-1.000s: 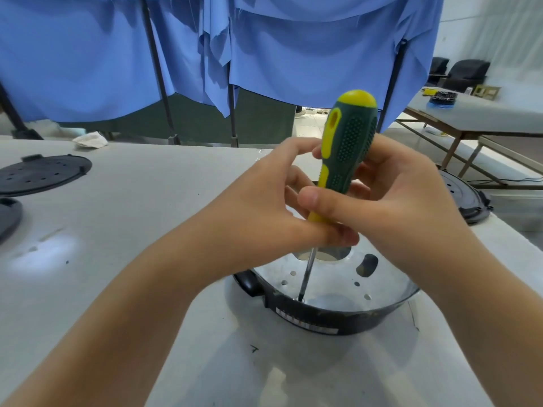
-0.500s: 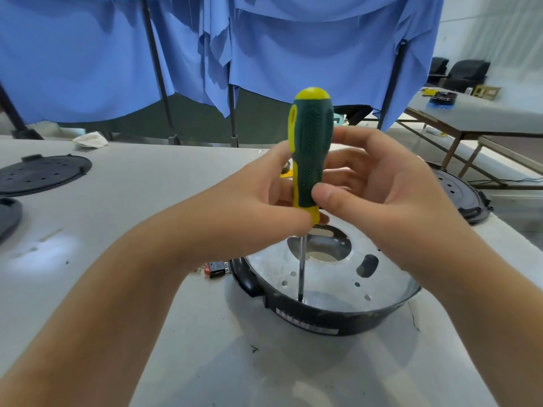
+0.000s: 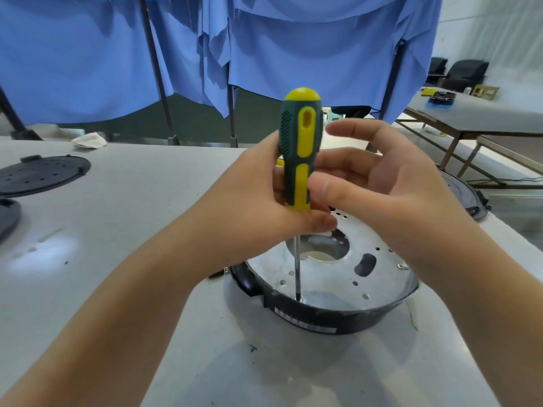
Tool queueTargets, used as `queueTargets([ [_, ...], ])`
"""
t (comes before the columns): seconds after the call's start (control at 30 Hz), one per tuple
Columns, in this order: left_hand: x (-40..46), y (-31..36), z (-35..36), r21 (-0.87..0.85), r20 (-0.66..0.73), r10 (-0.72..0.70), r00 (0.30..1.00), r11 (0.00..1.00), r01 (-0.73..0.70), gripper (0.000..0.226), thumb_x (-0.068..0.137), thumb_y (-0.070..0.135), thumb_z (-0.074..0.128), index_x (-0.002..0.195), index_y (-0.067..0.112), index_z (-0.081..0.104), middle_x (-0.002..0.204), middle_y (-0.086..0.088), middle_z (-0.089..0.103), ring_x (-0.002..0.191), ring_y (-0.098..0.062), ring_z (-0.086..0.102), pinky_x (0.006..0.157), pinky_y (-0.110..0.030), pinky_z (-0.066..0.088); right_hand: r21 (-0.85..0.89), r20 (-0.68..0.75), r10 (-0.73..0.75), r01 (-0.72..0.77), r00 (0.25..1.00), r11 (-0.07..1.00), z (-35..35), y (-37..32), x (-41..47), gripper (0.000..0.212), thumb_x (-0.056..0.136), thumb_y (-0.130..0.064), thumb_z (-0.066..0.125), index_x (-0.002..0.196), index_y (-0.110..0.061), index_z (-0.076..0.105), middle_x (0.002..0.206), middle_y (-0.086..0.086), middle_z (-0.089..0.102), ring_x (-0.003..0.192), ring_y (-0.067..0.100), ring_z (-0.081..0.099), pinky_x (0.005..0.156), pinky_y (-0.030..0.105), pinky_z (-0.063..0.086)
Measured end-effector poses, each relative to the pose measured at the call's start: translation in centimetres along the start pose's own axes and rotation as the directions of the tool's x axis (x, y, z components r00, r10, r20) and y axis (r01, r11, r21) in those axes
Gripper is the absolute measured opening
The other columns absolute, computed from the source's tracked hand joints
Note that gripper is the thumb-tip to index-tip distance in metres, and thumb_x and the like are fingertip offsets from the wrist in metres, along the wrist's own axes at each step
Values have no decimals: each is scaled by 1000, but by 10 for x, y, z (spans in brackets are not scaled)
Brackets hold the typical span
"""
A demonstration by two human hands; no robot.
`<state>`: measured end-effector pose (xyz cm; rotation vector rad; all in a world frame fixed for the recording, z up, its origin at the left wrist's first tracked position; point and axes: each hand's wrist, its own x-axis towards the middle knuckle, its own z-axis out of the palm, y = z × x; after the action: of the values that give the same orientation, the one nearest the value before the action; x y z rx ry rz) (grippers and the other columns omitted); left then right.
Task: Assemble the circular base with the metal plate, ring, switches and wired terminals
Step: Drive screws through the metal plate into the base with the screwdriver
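A black circular base [image 3: 323, 321] sits on the grey table with a shiny metal plate [image 3: 329, 283] inside it. The plate has one large round hole and several small ones. A green and yellow screwdriver [image 3: 299, 142] stands upright, its tip on the plate near the front rim. My left hand [image 3: 261, 201] grips the bottom of the handle, thumb at the top of the shaft. My right hand [image 3: 396, 183] pinches the handle between thumb and middle finger. Its index finger sticks out free above.
A black perforated disc [image 3: 41, 174] and another dark part [image 3: 7, 215] lie at the left. A black round part [image 3: 467, 195] sits behind my right hand. A small dark component [image 3: 219, 273] lies by the base. A white cloth [image 3: 88, 141] and blue curtains are behind; another table [image 3: 484, 116] stands right.
The screwdriver went from tilted to upright and its handle turned. My right fingers spread out from the handle, and the plate's large hole came into view.
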<state>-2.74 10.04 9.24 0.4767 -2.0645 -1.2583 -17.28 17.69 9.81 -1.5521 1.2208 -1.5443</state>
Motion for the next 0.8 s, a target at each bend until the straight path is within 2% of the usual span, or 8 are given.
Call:
queueTargets([
  [0.1,1,0,3,-48,44,-9,999,999,11,65,73,2,75,128,24,47,109,-3,71,97,-19,71,81,-34,58,6,55,8,-9,998,1000,1,-2,-1,51,78,-9,71,123,-20,50,101,-1,74,91,15,71,77,26,57],
  [0.2,2,0,7,-85,150,-22,988,996,35,70,84,-10,60,141,22,33,121,-9,65,108,-24,66,92,-42,54,-47,64,7,-4,998,999,3,0,-3,47,82,-2,69,121,-22,52,97,0,74,87,18,72,70,38,60],
  [0.3,1,-2,6,-98,188,-33,982,994,52,76,83,-16,52,142,26,27,122,-9,64,107,-21,66,93,-36,54,-106,61,-9,15,998,994,4,-2,-3,47,76,-10,76,116,-24,55,90,0,74,81,19,72,66,40,60],
  [0.43,0,1,10,1,212,-9,977,1000,9,78,81,-12,59,141,29,31,125,2,63,107,-14,65,88,-38,56,-205,13,-51,53,999,977,4,-4,-2,52,58,-30,79,106,-22,61,88,3,72,84,13,70,85,30,56],
  [0.5,0,2,11,17,179,-27,983,1000,25,71,79,-8,68,138,24,42,123,3,65,108,-13,65,87,-37,57,-213,5,-61,61,998,975,5,-4,-3,47,55,-34,79,97,-22,64,87,3,72,82,13,70,82,27,56],
  [0.6,-1,3,8,83,60,-30,998,996,25,54,70,4,81,117,21,60,106,-6,71,97,-23,69,78,-43,59,-227,-16,-69,63,998,972,4,-3,-3,41,53,-37,80,90,-23,69,83,-2,73,78,14,70,75,25,58],
  [0.67,-2,5,7,132,-20,-25,999,991,28,49,64,12,86,107,25,65,96,-10,71,85,-27,71,70,-45,60,-225,-38,-63,53,997,973,2,-1,-2,40,53,-38,80,88,-23,70,80,-3,72,75,14,70,70,26,58],
  [0.8,-3,10,8,126,-76,-21,997,992,30,48,61,8,87,103,23,68,80,-17,70,69,-30,72,61,-44,60,-211,-74,-65,48,995,976,1,1,0,39,54,-37,81,87,-21,68,73,-9,70,69,6,67,64,21,56],
])
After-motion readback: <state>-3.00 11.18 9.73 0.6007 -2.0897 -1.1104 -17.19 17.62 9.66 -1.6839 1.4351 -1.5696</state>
